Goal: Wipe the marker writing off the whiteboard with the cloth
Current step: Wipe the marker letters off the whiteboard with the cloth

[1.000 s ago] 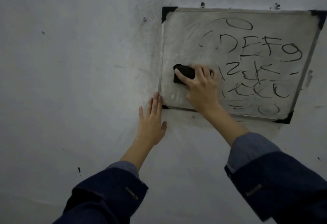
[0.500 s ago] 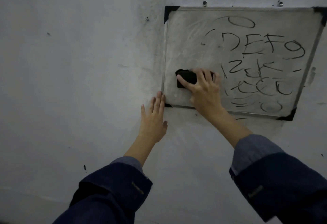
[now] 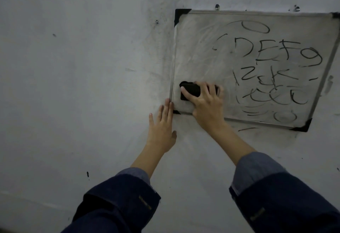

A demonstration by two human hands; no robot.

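A small whiteboard [image 3: 198,49] with a metal frame and black corner caps hangs on a white wall. Its left part is smeared grey and wiped; black marker writing [image 3: 276,63] fills its right half. My right hand [image 3: 206,104] presses a black cloth [image 3: 189,90] flat against the board near its lower left corner, fingers spread over it. My left hand [image 3: 162,128] lies flat on the wall just below and left of that corner, fingers together and touching the frame's edge.
The white wall [image 3: 82,85] around the board is scuffed, with dark smudges beside the frame. Screws [image 3: 217,6] stick out above the board's top edge. A stray marker line [image 3: 247,129] sits on the wall under the board.
My right hand has slid the cloth a little down and left on the board. My left hand has stayed flat at the lower left corner.
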